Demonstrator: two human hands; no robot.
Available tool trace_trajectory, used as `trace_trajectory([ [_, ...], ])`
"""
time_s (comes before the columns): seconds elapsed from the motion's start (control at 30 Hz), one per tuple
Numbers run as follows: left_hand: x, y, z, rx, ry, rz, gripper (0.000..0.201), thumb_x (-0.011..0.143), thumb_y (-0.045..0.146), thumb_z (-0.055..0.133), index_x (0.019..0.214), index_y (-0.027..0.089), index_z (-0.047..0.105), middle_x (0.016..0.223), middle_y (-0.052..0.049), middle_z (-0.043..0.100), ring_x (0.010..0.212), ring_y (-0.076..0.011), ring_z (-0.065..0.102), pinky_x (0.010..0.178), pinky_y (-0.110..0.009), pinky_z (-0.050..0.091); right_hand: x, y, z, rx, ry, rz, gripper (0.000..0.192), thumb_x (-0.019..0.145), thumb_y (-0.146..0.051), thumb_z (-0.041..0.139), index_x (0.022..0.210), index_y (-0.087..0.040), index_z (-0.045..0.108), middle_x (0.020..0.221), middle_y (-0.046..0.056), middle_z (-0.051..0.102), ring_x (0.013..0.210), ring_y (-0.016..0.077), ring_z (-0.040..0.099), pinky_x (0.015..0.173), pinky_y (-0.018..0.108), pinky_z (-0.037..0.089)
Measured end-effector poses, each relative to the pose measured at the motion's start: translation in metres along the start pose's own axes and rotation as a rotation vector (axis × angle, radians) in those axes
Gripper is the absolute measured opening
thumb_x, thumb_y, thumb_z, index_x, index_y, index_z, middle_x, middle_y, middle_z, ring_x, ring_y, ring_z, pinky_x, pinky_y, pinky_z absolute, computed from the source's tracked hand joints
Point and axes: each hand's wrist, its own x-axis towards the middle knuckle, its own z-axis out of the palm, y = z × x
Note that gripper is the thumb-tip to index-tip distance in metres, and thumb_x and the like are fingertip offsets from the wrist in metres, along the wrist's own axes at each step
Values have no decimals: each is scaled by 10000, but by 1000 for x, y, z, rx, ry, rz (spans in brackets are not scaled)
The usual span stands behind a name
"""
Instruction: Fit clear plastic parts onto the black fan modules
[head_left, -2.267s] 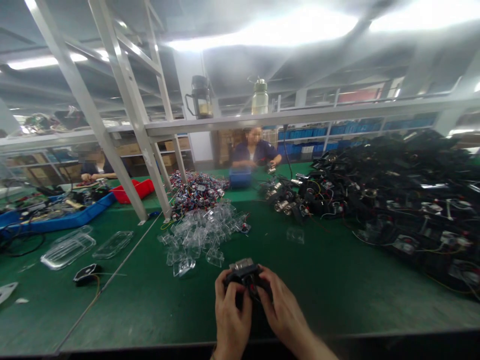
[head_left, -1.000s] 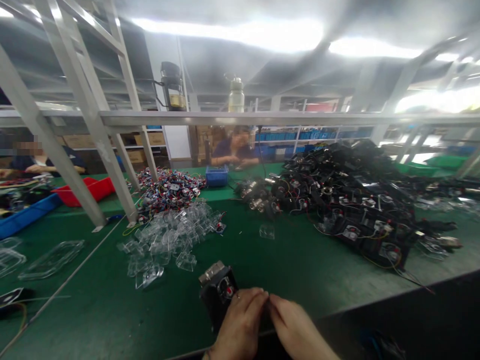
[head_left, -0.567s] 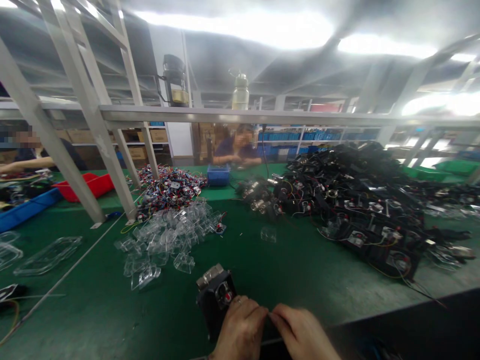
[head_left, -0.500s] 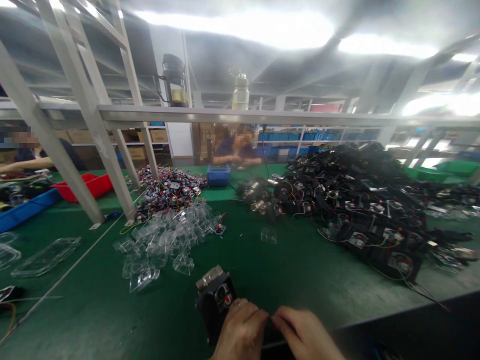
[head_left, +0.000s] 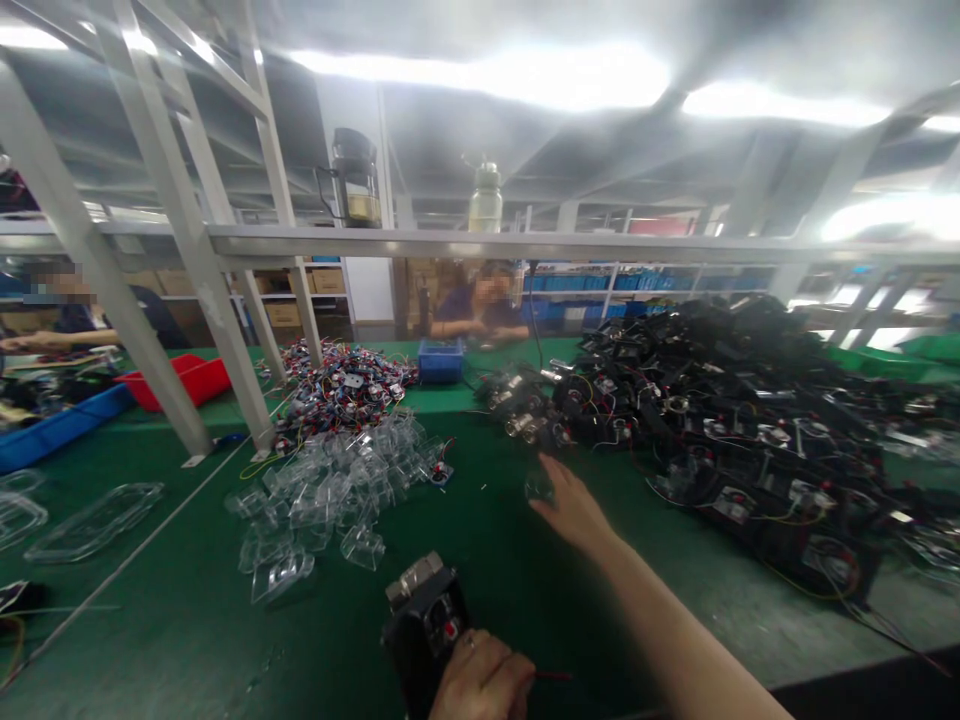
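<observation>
My left hand (head_left: 484, 672) is closed on a black plastic housing (head_left: 411, 640) at the bottom middle. The housing has a silver metal cylinder at its top end and a small red and white part in its recess. A thin red wire (head_left: 553, 676) sticks out to the right of my left fingers. Farther forward, my right hand (head_left: 571, 500) is stretched out over the green table with thumb and fingers apart. A small clear plastic piece (head_left: 538, 488) lies at its fingertips, partly covered; whether they touch it I cannot tell.
Clear plastic covers (head_left: 330, 490) are heaped left of centre, before a pile of small wired parts (head_left: 352, 380). Black housings (head_left: 720, 400) form a big heap on the right. A blue bin (head_left: 441, 362) stands at the back. Metal shelf posts (head_left: 217, 310) rise on the left. Two people sit beyond.
My right hand has left the spot beside my left hand and moved forward to the clear piece, its fingers now apart. My left hand keeps the housing; the red wire now shows.
</observation>
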Motion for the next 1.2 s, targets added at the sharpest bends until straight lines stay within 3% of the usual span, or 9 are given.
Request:
trace_trajectory([
  [0.1, -1, -2, 3, -8, 9, 28, 217, 1000, 173, 416, 900, 190, 609, 684, -19, 588, 624, -145, 571, 589, -249, 420, 4, -10, 8, -3, -10, 9, 488, 980, -416, 471, 1405, -178, 501, 1410, 180, 558, 1262, 358, 553, 1044, 544, 444],
  [0.2, -1, -2, 2, -29, -50, -9, 220, 998, 189, 421, 881, 199, 607, 690, -22, 587, 635, -148, 574, 594, -255, 430, -12, -15, 12, 27, -16, -23, 383, 1037, -350, 336, 1279, -169, 570, 1305, 181, 611, 1172, 309, 609, 980, 488, 488],
  [0.33, 2, 0, -6, -92, -101, -55, 198, 981, 172, 433, 918, 205, 618, 737, -38, 611, 678, -160, 596, 621, -265, 469, -40, -16, 9, 128, -110, -112, 240, 1010, -319, 400, 1132, -203, 571, 1087, 109, 695, 998, 249, 677, 872, 392, 528],
  [0.47, 6, 3, -14, -207, -87, -88, 172, 963, 155, 459, 990, 205, 621, 798, -48, 642, 734, -166, 620, 655, -262, 495, -64, -17, 0, 243, -217, -185, 137, 942, -317, 520, 1043, -229, 548, 1014, 51, 716, 946, 219, 690, 850, 353, 518],
  [0.57, 9, 6, -16, -276, -52, -124, 180, 956, 161, 464, 1001, 211, 631, 817, -47, 656, 749, -168, 628, 658, -262, 494, -82, -16, -6, 297, -289, -208, 252, 849, -261, 615, 1090, -232, 548, 1055, 56, 720, 973, 226, 687, 868, 357, 515],
  [0.73, 16, 14, -21, -369, 43, -210, 222, 983, 224, 442, 962, 214, 664, 796, -46, 661, 740, -161, 633, 646, -244, 484, -106, -10, -7, 353, -351, -197, 711, 697, -161, 681, 1377, -262, 504, 1329, 104, 632, 1206, 285, 602, 1064, 459, 425],
  [0.87, 22, 19, -30, -409, -12, -296, 205, 980, 231, 482, 946, 219, 684, 814, -35, 668, 756, -150, 636, 679, -232, 488, -119, -4, -1, 525, -315, -117, 596, 726, -237, 684, 1309, -236, 561, 1230, 117, 680, 1152, 310, 628, 1024, 497, 464],
  [1.03, 28, 25, -39, -459, -43, -425, 198, 975, 215, 501, 932, 210, 694, 818, -32, 651, 755, -141, 615, 678, -226, 460, -149, -4, 11, 1347, -228, 124, 565, 711, -401, 832, 1197, -310, 559, 1236, 92, 681, 1197, 331, 609, 889, 479, 534],
  [1.2, 35, 28, -42, -412, -131, -462, 216, 943, 156, 496, 863, 199, 692, 773, -28, 628, 720, -149, 588, 656, -248, 427, -175, -13, 11, 1472, -232, 168, 587, 682, -351, 887, 1150, -349, 532, 1211, 49, 694, 1214, 306, 599, 995, 490, 468],
])
